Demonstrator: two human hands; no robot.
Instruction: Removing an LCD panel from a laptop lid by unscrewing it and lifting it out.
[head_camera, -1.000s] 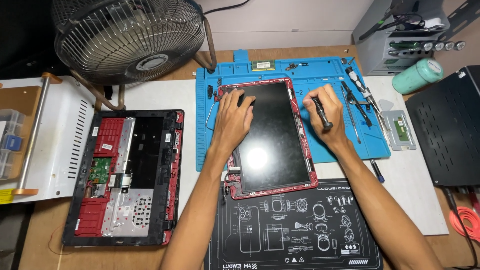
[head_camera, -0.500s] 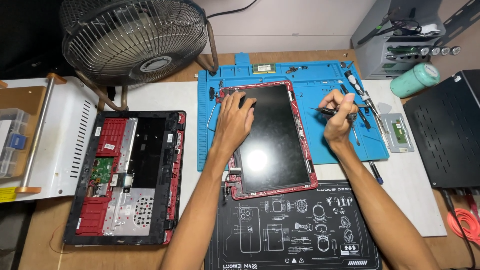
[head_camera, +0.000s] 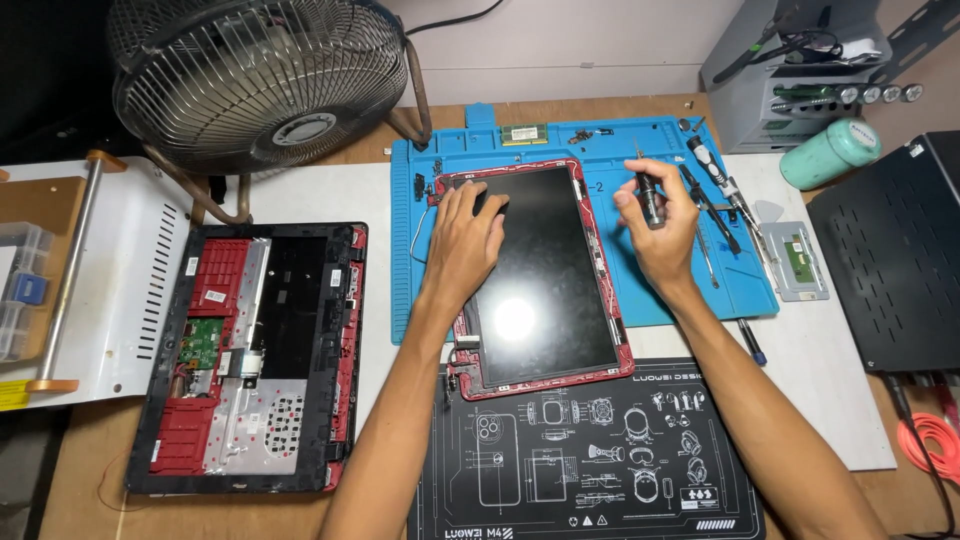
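Red-framed laptop screen panel (head_camera: 545, 275) lying face up, half on the blue repair mat (head_camera: 700, 280), half on the black work mat (head_camera: 590, 450), probably for a steady surface. Left hand (head_camera: 465, 240) spread flat, pressing the panel's upper left corner. Right hand (head_camera: 660, 225) curled around a small screwdriver (head_camera: 648, 195), upright beside the panel's right edge.

One head-worn camera looks steeply down from close above the workbench (head_camera: 300, 195), facing away from the person, whose forearms reach in from the bottom edge.
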